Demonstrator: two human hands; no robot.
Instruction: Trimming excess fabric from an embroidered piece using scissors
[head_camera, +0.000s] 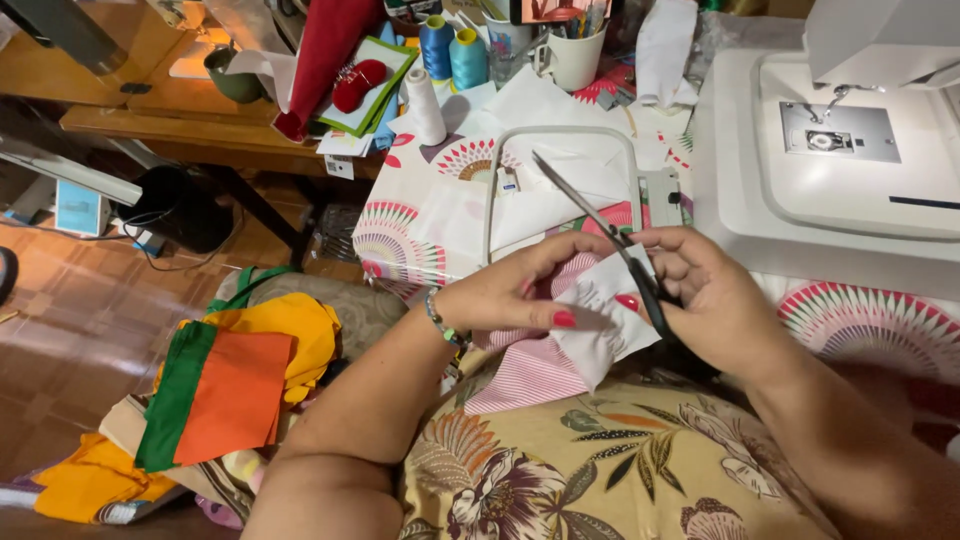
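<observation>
Cluttered sewing surface (430, 215) ahead, thread cones far behind. Near the lap, left hand (510, 295) pinches the white fabric piece (600, 320); right hand (715, 295) closes its grip on scissors (600, 225), blades parted. Risk: fingertips sit close to the blades, so a nick or a stray cut looks possible.

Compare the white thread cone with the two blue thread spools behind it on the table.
The white thread cone tapers to a narrow top; the two blue thread spools look straight-sided. The cone stands alone and nearer; the spools stand side by side at the back. The cone is white, the spools blue, one darker. All three stand upright.
</observation>
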